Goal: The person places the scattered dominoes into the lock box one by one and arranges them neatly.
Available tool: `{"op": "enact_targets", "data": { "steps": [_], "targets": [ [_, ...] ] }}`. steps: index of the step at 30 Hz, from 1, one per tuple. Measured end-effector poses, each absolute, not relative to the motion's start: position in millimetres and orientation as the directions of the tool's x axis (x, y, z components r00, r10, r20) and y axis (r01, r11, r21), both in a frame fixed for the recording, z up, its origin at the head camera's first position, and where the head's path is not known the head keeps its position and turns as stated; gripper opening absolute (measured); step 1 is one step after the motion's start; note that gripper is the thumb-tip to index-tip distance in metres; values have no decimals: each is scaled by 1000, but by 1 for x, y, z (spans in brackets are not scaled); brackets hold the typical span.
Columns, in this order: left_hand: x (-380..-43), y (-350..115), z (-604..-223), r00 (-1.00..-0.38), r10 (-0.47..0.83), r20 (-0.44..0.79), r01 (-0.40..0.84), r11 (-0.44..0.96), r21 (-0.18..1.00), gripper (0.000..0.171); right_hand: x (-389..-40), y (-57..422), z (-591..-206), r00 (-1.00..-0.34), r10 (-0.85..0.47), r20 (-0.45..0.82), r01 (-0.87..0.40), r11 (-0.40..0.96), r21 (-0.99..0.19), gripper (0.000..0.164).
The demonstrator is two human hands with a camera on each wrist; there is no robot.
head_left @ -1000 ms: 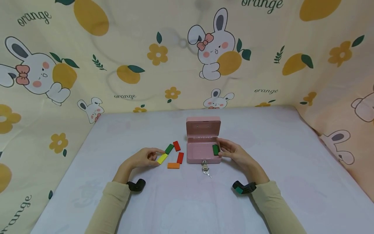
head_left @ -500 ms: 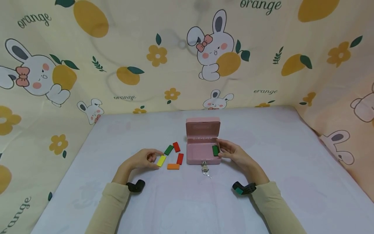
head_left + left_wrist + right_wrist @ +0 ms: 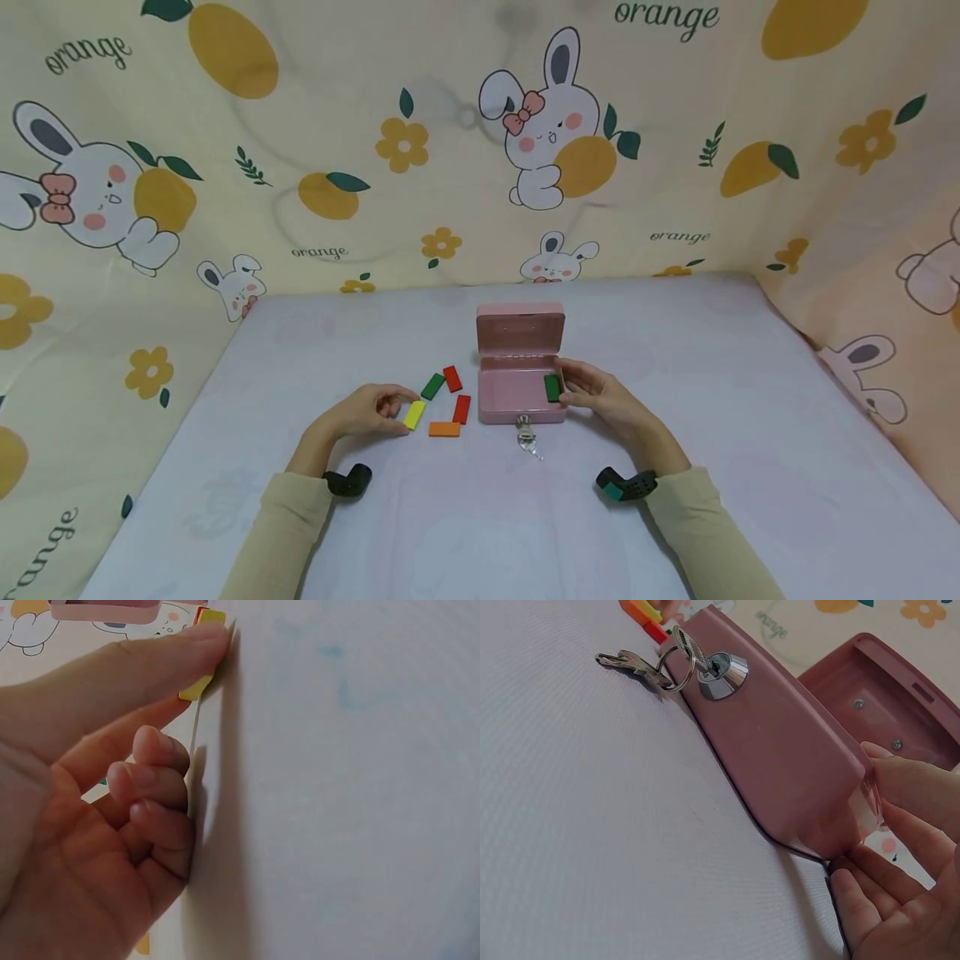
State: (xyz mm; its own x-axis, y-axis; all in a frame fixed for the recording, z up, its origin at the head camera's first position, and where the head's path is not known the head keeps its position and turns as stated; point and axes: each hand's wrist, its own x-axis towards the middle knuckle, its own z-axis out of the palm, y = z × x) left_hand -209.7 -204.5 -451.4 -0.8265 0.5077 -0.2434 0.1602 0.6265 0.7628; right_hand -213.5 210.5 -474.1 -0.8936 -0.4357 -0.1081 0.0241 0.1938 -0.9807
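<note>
My left hand (image 3: 372,410) pinches a yellow block (image 3: 414,415) between thumb and index finger on the table. In the left wrist view the thumb covers much of the yellow block (image 3: 193,688), and the other fingers curl into the palm. A pink metal cash box (image 3: 517,417) stands with its lid up, and one green block (image 3: 552,388) lies inside by its right wall. My right hand (image 3: 606,400) holds the box by its right side. Seen from the right wrist, one fingertip sits on the rim (image 3: 866,754), with other fingers along the side wall.
Near the yellow block lie another green block (image 3: 432,386), two red blocks (image 3: 452,378) and an orange block (image 3: 444,429), forming a loose curve left of the box. Keys (image 3: 634,664) hang on a ring from the lock (image 3: 724,675) at the box front. A patterned cloth (image 3: 442,200) rises behind the table.
The yellow block has turned to a steeper angle and come slightly away from the green block beside it, with my left fingers still on it. My right hand stays at the box.
</note>
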Motion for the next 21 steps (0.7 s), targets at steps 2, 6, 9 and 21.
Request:
{"op": "enact_targets", "data": {
  "steps": [2,6,9,21],
  "targets": [
    [-209,-204,-451,-828,506,-241,155,620,769,46,-214,210,-475,-896,-431,-109,25,197,-980,65],
    [-209,-203,-451,-834,498,-238,152,622,768,46,-214,210,-474,-901,-415,-123,37,211,-977,65],
    [-209,-202,-451,-842,480,-244,140,632,762,47,-214,210,-473,-901,-414,-128,38,219,-975,66],
    [-210,-197,-450,-852,474,-222,151,628,763,50,-213,210,-473,-893,-436,-107,21,198,-980,65]
  ]
}}
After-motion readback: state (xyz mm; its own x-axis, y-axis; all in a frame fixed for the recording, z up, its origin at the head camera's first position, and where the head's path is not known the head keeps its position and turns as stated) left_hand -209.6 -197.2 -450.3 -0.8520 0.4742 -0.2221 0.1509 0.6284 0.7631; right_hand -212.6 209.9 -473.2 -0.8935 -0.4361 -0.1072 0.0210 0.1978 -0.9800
